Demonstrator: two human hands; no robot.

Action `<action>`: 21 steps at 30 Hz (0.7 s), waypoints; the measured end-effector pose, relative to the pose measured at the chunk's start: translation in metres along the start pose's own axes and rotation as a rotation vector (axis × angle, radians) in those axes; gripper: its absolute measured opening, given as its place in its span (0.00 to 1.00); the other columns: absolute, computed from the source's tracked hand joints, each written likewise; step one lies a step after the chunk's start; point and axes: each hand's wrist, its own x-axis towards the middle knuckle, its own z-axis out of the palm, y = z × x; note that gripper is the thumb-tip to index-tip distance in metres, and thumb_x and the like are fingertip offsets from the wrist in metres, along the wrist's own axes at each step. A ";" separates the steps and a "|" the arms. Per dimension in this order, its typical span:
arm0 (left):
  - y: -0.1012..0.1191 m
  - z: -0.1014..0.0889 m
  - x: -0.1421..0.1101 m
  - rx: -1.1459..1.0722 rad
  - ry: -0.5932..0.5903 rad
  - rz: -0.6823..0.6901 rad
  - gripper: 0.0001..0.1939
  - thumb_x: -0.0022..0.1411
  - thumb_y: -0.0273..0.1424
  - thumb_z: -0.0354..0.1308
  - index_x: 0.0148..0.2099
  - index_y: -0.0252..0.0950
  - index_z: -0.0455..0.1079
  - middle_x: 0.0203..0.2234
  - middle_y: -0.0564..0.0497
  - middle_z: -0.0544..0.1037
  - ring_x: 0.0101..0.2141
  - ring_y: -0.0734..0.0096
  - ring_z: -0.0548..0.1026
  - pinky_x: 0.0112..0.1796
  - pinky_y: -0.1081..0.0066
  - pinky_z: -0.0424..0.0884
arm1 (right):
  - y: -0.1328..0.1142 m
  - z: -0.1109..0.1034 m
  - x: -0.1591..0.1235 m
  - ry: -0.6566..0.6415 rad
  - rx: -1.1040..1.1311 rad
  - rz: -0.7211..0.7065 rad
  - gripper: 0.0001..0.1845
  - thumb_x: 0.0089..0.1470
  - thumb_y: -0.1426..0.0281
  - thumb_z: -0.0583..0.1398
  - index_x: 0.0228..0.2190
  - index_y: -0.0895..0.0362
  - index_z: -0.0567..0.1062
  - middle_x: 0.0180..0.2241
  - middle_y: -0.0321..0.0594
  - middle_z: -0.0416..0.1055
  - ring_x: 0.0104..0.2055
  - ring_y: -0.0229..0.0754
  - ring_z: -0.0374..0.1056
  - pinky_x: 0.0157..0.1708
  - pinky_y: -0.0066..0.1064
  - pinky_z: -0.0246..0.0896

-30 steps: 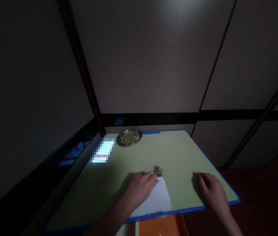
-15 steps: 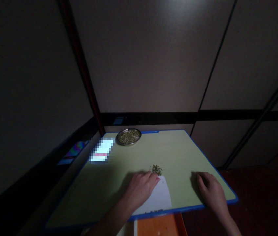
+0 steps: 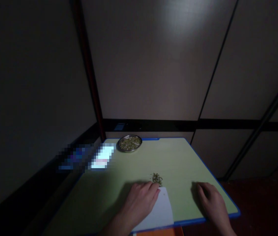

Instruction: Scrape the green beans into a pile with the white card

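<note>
Far left: dark wall panel (image 3: 30,82), dim bluish patch low on it, pixelated, can't tell what. Next, bright screen-like rectangle (image 3: 102,156), also pixelated, at left edge of the tabletop (image 3: 178,160), which is pale green with blue rim. Just right of it, round metal dish (image 3: 120,148) near the far edge, upright, greenish-brown bits spread across its bottom.

Left hand (image 3: 142,198): palm down, fingers bent and close together, fingertips at the far end of the white sheet (image 3: 162,211), right by the bits. Partly closed; can't tell if anything is pinched, fingertips' undersides hidden. White sheet lies flat under and right of the hand, narrower at the far end, running to the near rim; small speck near its far right corner. Small loose pile of greenish-brown bits (image 3: 157,178) on the tabletop just beyond the sheet, by the left fingertips, few crumbs scattered left of it. Orange surface (image 3: 157,232) below the near rim, mostly cut off.

Right hand (image 3: 212,200): near right edge, well apart from pile, loosely curled, thumb side up, hollow between thumb and fingers; nothing visible in it, inside too dark to tell. Far right: dark reddish floor (image 3: 264,196).
</note>
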 end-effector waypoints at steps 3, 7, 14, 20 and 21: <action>-0.001 -0.011 -0.006 -0.085 -0.024 -0.051 0.15 0.63 0.27 0.47 0.51 0.42 0.65 0.37 0.51 0.79 0.37 0.65 0.77 0.38 0.66 0.69 | -0.016 -0.005 -0.001 -0.076 0.154 0.039 0.20 0.58 0.55 0.54 0.37 0.58 0.76 0.40 0.49 0.75 0.44 0.51 0.69 0.47 0.40 0.60; -0.002 -0.027 -0.011 -0.187 -0.076 -0.106 0.20 0.63 0.26 0.45 0.56 0.43 0.60 0.41 0.49 0.78 0.40 0.64 0.76 0.42 0.64 0.69 | -0.075 -0.016 -0.005 -0.313 0.412 0.002 0.20 0.57 0.54 0.55 0.40 0.57 0.74 0.41 0.45 0.74 0.45 0.48 0.68 0.46 0.35 0.61; -0.005 -0.039 -0.012 -0.421 -0.122 -0.128 0.18 0.66 0.31 0.45 0.57 0.46 0.61 0.46 0.50 0.77 0.45 0.66 0.75 0.45 0.67 0.67 | -0.157 -0.016 -0.008 -0.571 0.495 -0.082 0.14 0.55 0.59 0.58 0.33 0.58 0.75 0.31 0.37 0.71 0.35 0.41 0.64 0.36 0.29 0.59; -0.031 -0.031 -0.012 -0.545 -0.024 -0.293 0.10 0.63 0.40 0.53 0.37 0.40 0.71 0.34 0.53 0.79 0.38 0.69 0.75 0.38 0.73 0.67 | -0.156 -0.024 0.007 -0.592 0.479 -0.101 0.13 0.57 0.60 0.57 0.31 0.58 0.71 0.28 0.35 0.67 0.32 0.38 0.62 0.31 0.26 0.56; -0.031 -0.029 -0.010 -0.537 -0.021 -0.284 0.11 0.63 0.40 0.53 0.35 0.40 0.71 0.32 0.54 0.79 0.37 0.70 0.75 0.37 0.73 0.67 | -0.160 -0.027 0.011 -0.626 0.458 -0.137 0.12 0.56 0.60 0.57 0.32 0.57 0.71 0.29 0.34 0.67 0.33 0.38 0.62 0.31 0.26 0.57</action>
